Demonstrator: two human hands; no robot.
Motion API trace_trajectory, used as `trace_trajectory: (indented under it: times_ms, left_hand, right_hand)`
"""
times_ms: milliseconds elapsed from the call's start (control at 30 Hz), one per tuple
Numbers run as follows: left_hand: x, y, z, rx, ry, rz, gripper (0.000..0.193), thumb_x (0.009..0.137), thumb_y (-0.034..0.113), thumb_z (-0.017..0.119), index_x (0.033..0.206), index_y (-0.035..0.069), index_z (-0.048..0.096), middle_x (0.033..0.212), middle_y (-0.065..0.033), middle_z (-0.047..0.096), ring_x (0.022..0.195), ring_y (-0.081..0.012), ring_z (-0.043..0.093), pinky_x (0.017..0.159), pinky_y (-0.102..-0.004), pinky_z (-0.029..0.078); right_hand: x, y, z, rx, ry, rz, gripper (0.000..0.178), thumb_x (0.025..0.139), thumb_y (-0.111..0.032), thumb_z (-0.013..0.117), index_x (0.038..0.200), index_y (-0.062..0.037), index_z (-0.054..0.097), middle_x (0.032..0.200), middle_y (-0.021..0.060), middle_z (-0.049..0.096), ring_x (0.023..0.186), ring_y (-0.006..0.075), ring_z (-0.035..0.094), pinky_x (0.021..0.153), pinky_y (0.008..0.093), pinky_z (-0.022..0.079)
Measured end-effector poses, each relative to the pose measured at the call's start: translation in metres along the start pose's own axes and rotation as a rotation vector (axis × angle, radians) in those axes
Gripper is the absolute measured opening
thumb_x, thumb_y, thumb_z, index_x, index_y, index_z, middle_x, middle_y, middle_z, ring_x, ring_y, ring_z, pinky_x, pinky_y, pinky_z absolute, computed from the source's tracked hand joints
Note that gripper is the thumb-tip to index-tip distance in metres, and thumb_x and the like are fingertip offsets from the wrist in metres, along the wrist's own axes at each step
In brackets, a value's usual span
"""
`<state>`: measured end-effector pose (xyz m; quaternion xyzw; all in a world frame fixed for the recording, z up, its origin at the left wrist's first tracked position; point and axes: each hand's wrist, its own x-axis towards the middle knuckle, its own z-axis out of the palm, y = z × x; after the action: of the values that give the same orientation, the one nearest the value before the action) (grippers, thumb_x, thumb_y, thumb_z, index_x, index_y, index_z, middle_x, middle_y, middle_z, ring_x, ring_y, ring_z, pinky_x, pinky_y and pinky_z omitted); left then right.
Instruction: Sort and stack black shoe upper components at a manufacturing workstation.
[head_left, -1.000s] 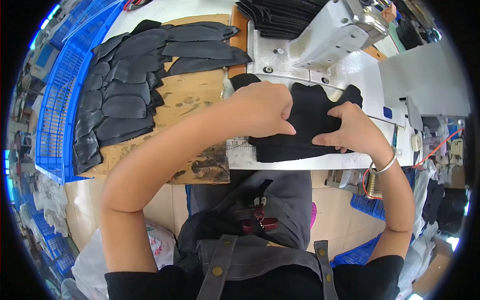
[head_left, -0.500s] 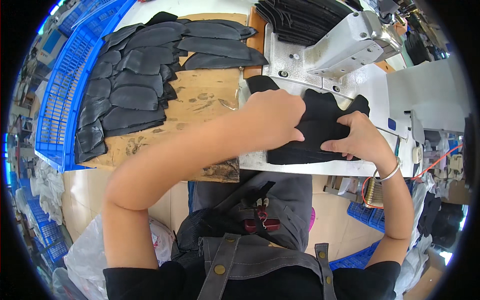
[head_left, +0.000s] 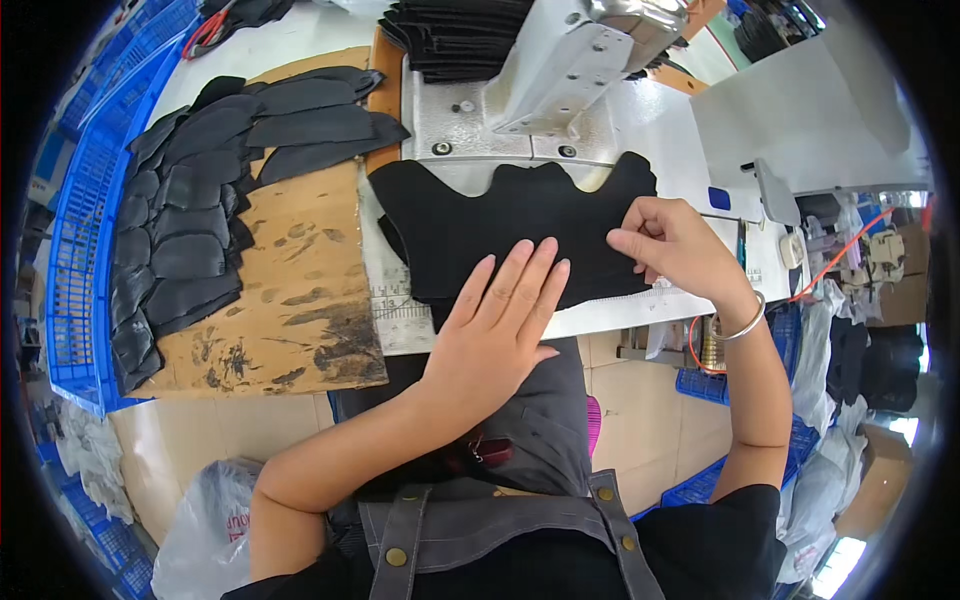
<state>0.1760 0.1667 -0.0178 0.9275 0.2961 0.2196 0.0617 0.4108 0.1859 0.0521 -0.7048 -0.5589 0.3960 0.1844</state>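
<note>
A black fabric piece [head_left: 500, 215] with a scalloped far edge lies spread on the white table, in front of the sewing machine. More black fabric shows beneath its left end. Across the near middle of the piece my left hand [head_left: 495, 325] rests flat, fingers stretched out and palm down. At the right end of the fabric, my right hand [head_left: 675, 245] is closed, thumb and curled fingers pinching by the edge. Its fingertips partly hide what they grip. A metal bangle is on that wrist.
The white sewing machine [head_left: 560, 70] stands beyond the fabric. To the left, overlapping dark curved pieces [head_left: 190, 210] cover part of a stained cardboard sheet [head_left: 300, 290], beside a blue plastic basket [head_left: 85, 240]. A stack of black pieces [head_left: 455, 40] lies at the back.
The fabric has been spread out wide. My left hand has come down from its far-left part, turning from closed to flat. My right hand stays at the right end. The view has shifted.
</note>
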Motion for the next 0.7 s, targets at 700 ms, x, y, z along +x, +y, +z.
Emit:
trace_trajectory:
  times_ms: [700]
  left_hand:
    - [0.001, -0.001, -0.006, 0.014, -0.073, 0.001, 0.076, 0.073, 0.035, 0.067, 0.138, 0.008, 0.04, 0.145, -0.0147, 0.035, 0.134, -0.0283, 0.034, 0.11, -0.0431, 0.025]
  right_hand:
    - [-0.018, 0.001, 0.044, -0.644, 0.539, -0.731, 0.027, 0.08, -0.014, 0.063, 0.105, -0.0026, 0.059, 0.105, 0.0132, 0.062, 0.093, 0.0297, 0.06, 0.077, 0.0397, 0.05]
